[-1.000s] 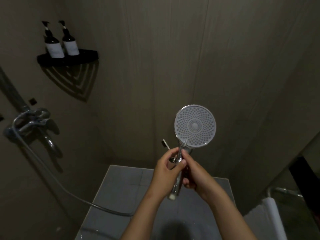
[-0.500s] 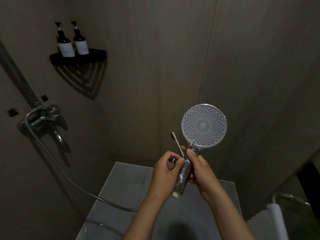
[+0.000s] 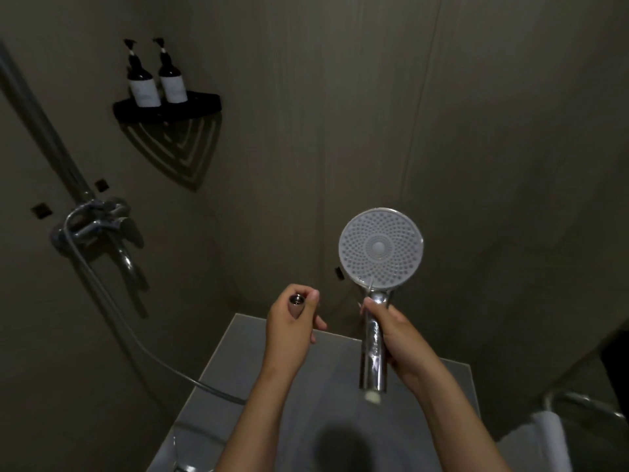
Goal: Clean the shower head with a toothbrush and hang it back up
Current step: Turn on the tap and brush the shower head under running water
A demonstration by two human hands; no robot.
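The round chrome shower head (image 3: 381, 248) stands upright with its nozzle face toward me. My right hand (image 3: 405, 338) grips its handle, whose lower end hangs free, detached from the hose. A toothbrush (image 3: 339, 272) is mostly hidden behind the head; only its dark bristle end peeks out at the left rim, and it seems held in the same hand. My left hand (image 3: 292, 332), a hand's width to the left, is closed around the threaded metal hose end (image 3: 296, 299). The hose (image 3: 153, 356) runs from the wall mixer and passes behind my left forearm.
The chrome mixer tap (image 3: 95, 223) and riser pipe (image 3: 44, 131) are on the left wall. A black corner shelf (image 3: 200, 103) carries two dark pump bottles (image 3: 143, 80). A white towel (image 3: 548, 437) hangs on a rail at the lower right. Grey floor tiles (image 3: 323, 386) lie below.
My hands have separated. The left hand has drawn the hose end to the left, away from the handle. The toothbrush, earlier visible between the hands, is now mostly behind the shower head.
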